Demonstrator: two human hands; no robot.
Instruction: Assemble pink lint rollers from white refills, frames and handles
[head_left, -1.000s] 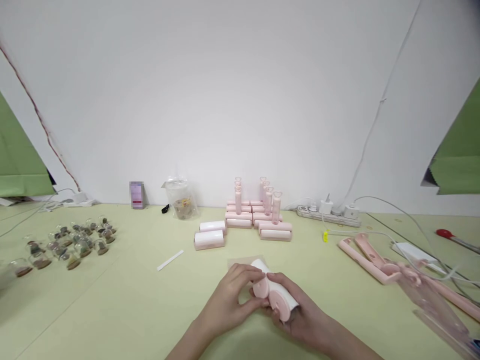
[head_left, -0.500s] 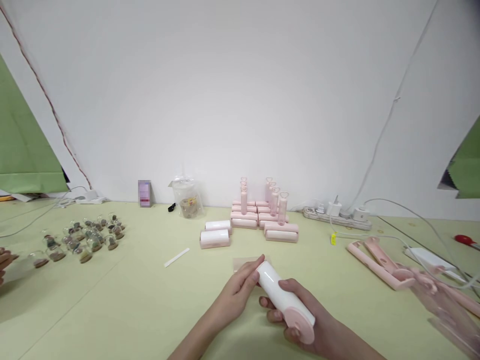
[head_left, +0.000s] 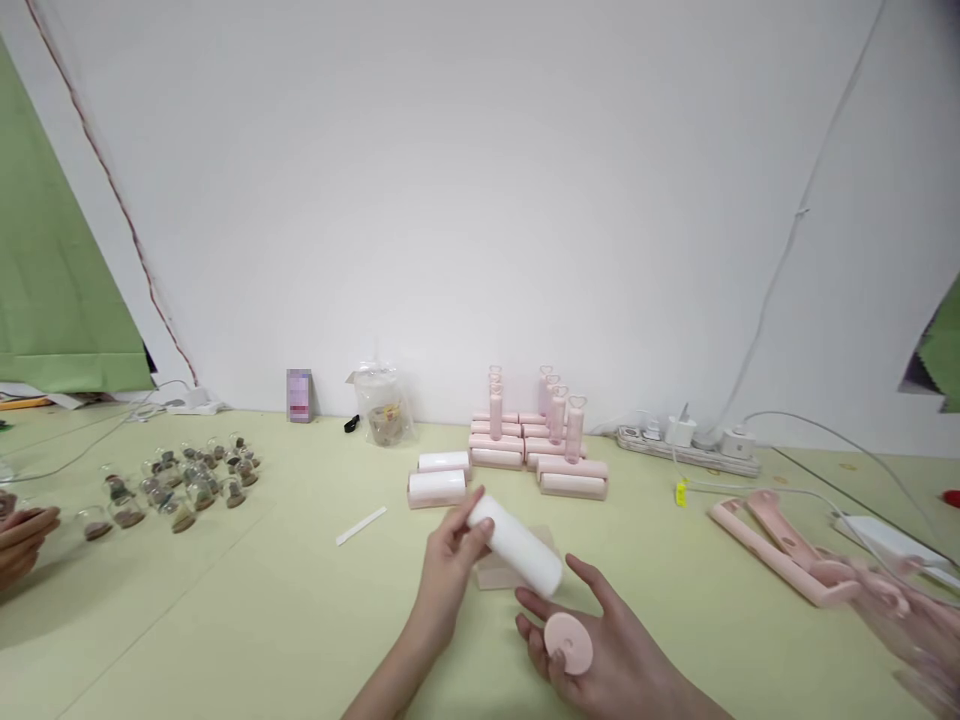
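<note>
My left hand point(head_left: 451, 560) is closed around the upper end of a white lint roller roll point(head_left: 517, 545), which tilts down to the right. Just below the roll's lower end, my right hand point(head_left: 619, 645) has its thumb and forefinger spread, while its other fingers hold a round pink end cap point(head_left: 568, 642). A clear, pale pink plastic piece point(head_left: 499, 577) lies on the table behind the roll and is partly hidden by it. Two white rolls in pale pink trays point(head_left: 437, 487) lie further back.
Several pink lint rollers point(head_left: 574, 468) with upright handles stand by the wall. Loose pink handle parts point(head_left: 780, 550) and cables lie at right, near a power strip point(head_left: 690, 450). At left are a white strip point(head_left: 361, 525), several small glass domes point(head_left: 180, 515) and another person's hand point(head_left: 26, 545).
The pink end cap has come off the roll and stays in my right hand. The roll has passed to my left hand, which has moved slightly left. The view has shifted a little.
</note>
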